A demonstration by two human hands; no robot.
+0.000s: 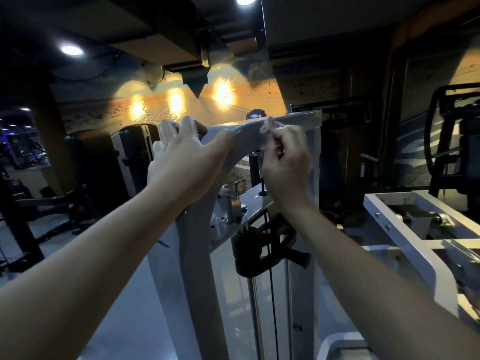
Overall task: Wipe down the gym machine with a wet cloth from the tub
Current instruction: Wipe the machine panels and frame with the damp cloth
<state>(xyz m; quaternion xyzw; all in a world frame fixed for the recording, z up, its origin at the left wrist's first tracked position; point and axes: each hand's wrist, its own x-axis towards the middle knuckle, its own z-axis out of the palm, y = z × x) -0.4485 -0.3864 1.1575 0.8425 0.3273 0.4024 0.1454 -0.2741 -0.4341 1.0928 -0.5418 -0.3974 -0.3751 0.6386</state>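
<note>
My single feed comes from the wide-angle camera on the person's head, facing forward and roughly level with the top of the gym machine (195, 242), at arm's length, where the left hand (181, 157) and right hand (285, 158) reach it.

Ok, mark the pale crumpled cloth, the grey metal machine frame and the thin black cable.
pale crumpled cloth (268, 126), head view, exposed bunch
grey metal machine frame (244, 131), head view, top bar
thin black cable (272, 307), head view, lower run

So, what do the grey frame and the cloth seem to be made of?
The frame looks like painted metal, pale grey, smooth and slightly glossy: light shines along its curved edge. The cloth in the right hand looks like thin fabric, crumpled; blur leaves it open.
</note>
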